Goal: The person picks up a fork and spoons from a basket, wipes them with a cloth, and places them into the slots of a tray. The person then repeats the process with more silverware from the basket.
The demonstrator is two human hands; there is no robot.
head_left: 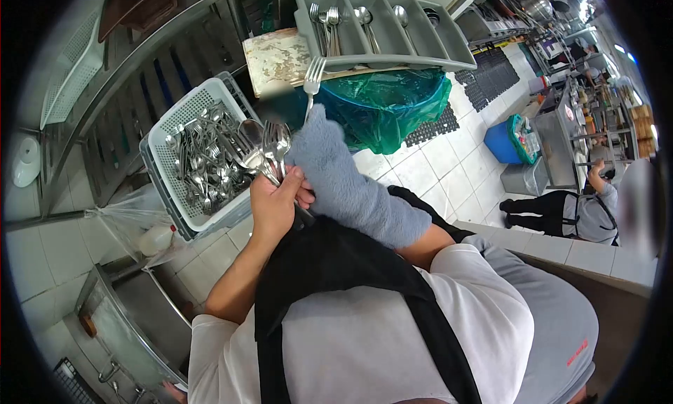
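My left hand [275, 199] is closed around a bunch of spoons and forks [270, 148], their heads pointing up and away from me. A fluffy grey-blue cloth [326, 148] covers my right hand, so its fingers are hidden. One fork [313, 81] sticks up out of the cloth, tines upward, gripped through the fabric. Left of my hands, a white perforated basket [162, 127] holds a jumbled heap of cutlery [203, 159]. Beyond my hands lies a grey cutlery tray [449, 53] with forks and spoons sorted into its compartments.
Below the tray stands a bin lined with a green bag [392, 117]. A metal slatted rack [140, 81] is at the left, above a steel sink [133, 320]. At right are a blue bin [505, 141] and a person in an apron [589, 211] beside a low tiled wall [547, 248].
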